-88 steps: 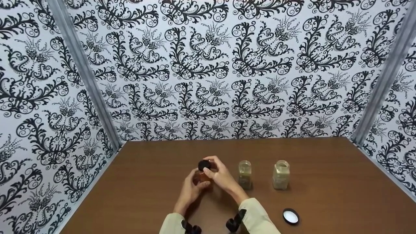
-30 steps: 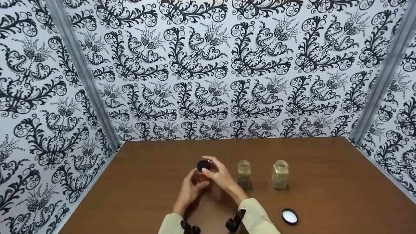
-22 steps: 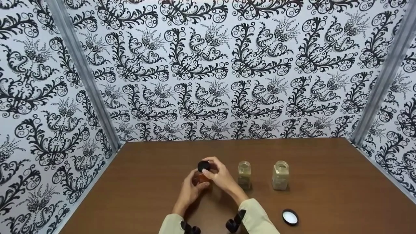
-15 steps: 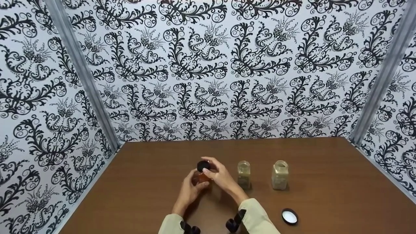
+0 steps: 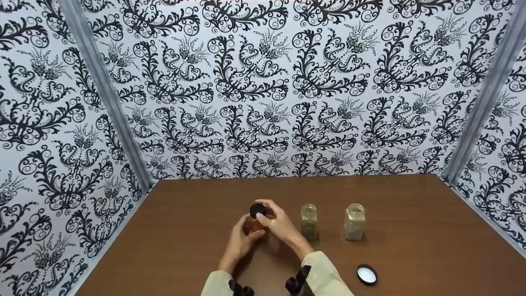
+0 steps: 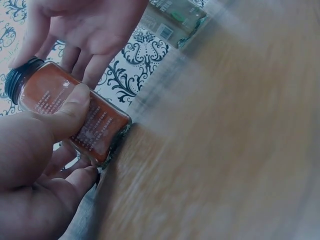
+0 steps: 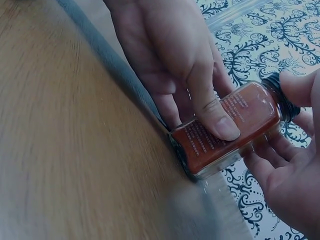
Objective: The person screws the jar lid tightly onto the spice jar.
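A glass spice jar (image 6: pixel 50 87) of orange-red powder stands at the middle of the table, with white print on its side. My left hand (image 5: pixel 241 240) grips its body, thumb across the printed face in both wrist views. On top sits a black screw lid (image 5: pixel 257 210), which my right hand (image 5: pixel 282 225) pinches between thumb and fingers. In the head view the hands hide most of the jar's body. To the right of my right hand stands an uncapped glass jar (image 5: pixel 309 224) with greenish contents.
Farther right is a second uncapped jar (image 5: pixel 354 224) of pale greenish powder. A loose black lid (image 5: pixel 367 274) lies white inside up, nearer the front. The brown table (image 5: pixel 197 205) ends at patterned walls (image 5: pixel 263 102) at the back and sides.
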The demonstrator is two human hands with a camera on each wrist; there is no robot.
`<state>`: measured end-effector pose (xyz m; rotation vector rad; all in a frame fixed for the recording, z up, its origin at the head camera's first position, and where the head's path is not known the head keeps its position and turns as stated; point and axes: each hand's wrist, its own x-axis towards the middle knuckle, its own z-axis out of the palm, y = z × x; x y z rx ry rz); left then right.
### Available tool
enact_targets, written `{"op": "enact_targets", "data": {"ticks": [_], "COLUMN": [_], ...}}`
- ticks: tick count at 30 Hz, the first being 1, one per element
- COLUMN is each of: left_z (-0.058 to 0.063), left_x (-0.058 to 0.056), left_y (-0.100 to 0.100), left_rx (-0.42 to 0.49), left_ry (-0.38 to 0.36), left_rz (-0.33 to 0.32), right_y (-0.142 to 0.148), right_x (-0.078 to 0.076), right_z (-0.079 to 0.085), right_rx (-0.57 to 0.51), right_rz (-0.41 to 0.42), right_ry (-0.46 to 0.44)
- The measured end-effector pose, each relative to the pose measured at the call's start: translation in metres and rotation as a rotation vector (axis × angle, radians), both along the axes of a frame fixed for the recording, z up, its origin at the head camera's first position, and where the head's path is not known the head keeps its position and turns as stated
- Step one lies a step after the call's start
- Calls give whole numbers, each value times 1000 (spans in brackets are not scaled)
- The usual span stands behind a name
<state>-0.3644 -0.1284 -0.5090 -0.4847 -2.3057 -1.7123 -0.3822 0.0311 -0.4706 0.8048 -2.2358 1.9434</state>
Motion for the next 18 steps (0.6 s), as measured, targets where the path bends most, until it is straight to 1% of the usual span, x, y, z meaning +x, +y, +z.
{"op": "enact_targets", "data": {"ticks": [3,6,9,15,18], "left_z": [1,1,2,3,3], "left_x": [1,2,3,3,3], "left_y": [0,0,1,1,0], "left_rx": [1,-13,-32,-42,-48], "left_ry": [-7,-14,-21,5,5], "left_rz": [-9,-11,-3,0,6], "right_y": [1,0,-2,-6,-5], "right_x": [-1,-1,0,3,2], "right_z": [0,-1,0,1,1], "right_rx": [26,25,13,8,0], "right_rz": [19,23,5,-47,-43], "right_ry": [-16,-32,-35,-19,-23]}}
